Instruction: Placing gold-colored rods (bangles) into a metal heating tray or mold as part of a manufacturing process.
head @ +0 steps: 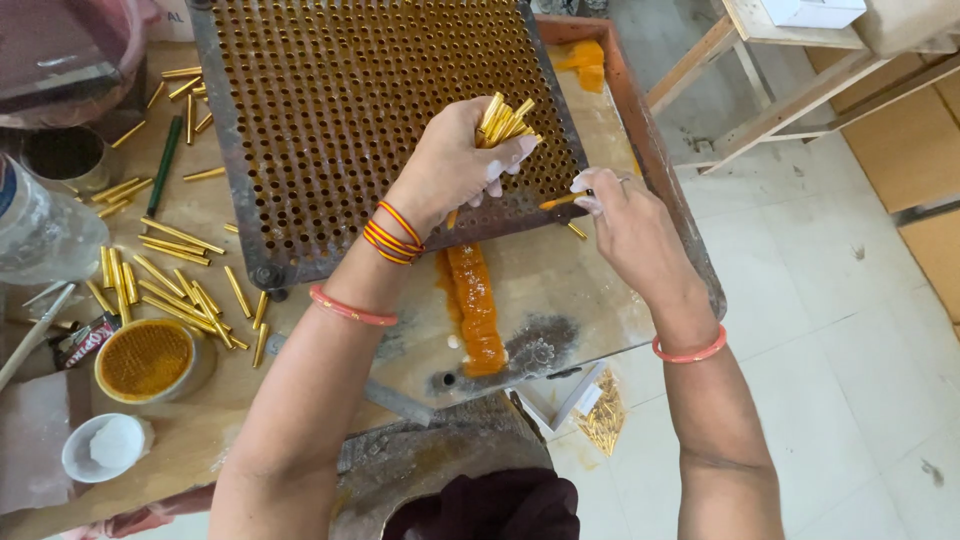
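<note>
Nearest the camera, a dark cloth bundle (490,508) lies at the bottom edge, with a clear bag of gold pieces (603,415) hanging just below the table (200,440) edge. On the table's left side stand one small white dish (105,447) and one round tin of orange-gold grains (148,360). Beyond them many loose gold tubes (170,275) lie scattered, too many and too overlapped to count. One strip of orange paste (473,305) runs along the wooden board (560,290) between the two forearms. The left wrist carries one orange bangle (352,310) and a stack of red-and-yellow ones; the right wrist carries one orange bangle (690,352). The right hand (625,225) pinches a single gold tube (560,201) between thumb and fingertips, just over the near edge of the perforated metal plate (330,120). The left hand (455,160) is closed around a bundle of gold tubes (503,120), held above the plate's near right part. Further left lie one green stick (165,152), one clear plastic bottle (40,230) and one metal can (65,158).
</note>
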